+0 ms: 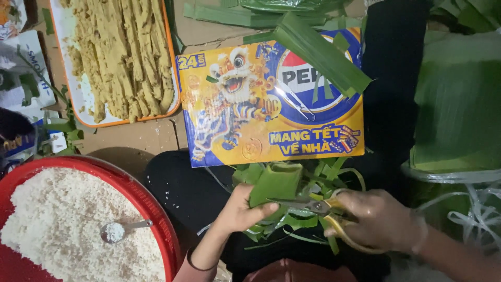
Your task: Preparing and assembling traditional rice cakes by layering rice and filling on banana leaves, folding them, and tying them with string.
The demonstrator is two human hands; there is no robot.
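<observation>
My left hand (241,211) grips a green leaf-wrapped bundle (275,184) low in the middle of the view, thumb lying across its side. My right hand (379,219) holds yellow-handled scissors (318,209), whose blades reach left against the bundle's leaf edge. Trimmed green leaf scraps (292,224) lie under and around both hands.
A red basin (148,201) of white rice with a metal spoon (121,230) sits at lower left. An orange-rimmed tray (78,94) of yellow paste sticks lies at upper left. A blue and yellow printed carton (271,104) lies flat ahead. Stacked green leaves (459,104) are at right.
</observation>
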